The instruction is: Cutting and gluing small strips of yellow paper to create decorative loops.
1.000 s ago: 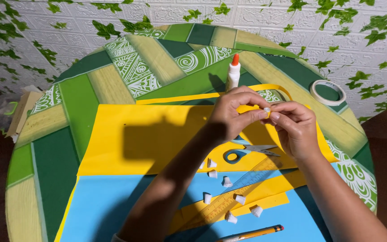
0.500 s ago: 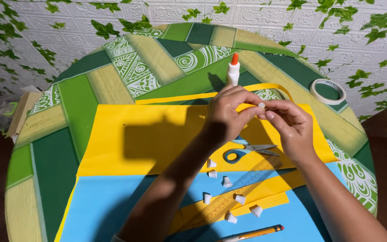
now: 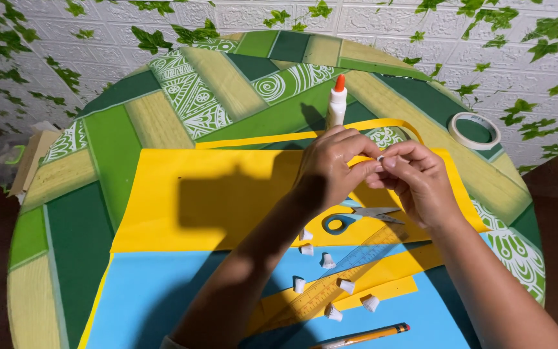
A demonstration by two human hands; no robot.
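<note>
Nearest, a pencil (image 3: 364, 335) lies at six o'clock, with small folded white paper cones (image 3: 328, 261) scattered around a yellow ruler (image 3: 330, 284) on the blue paper (image 3: 156, 297). Above centre, the left hand (image 3: 334, 169) and right hand (image 3: 414, 181) meet, fingers pinched together on a tiny white paper piece (image 3: 380, 158): probably featherlight, soft and easily crushed, best held by its edges. Blue-handled scissors (image 3: 356, 218) lie beneath; a glue bottle (image 3: 336, 105) stands at twelve o'clock on the worktop (image 3: 117, 136).
</note>
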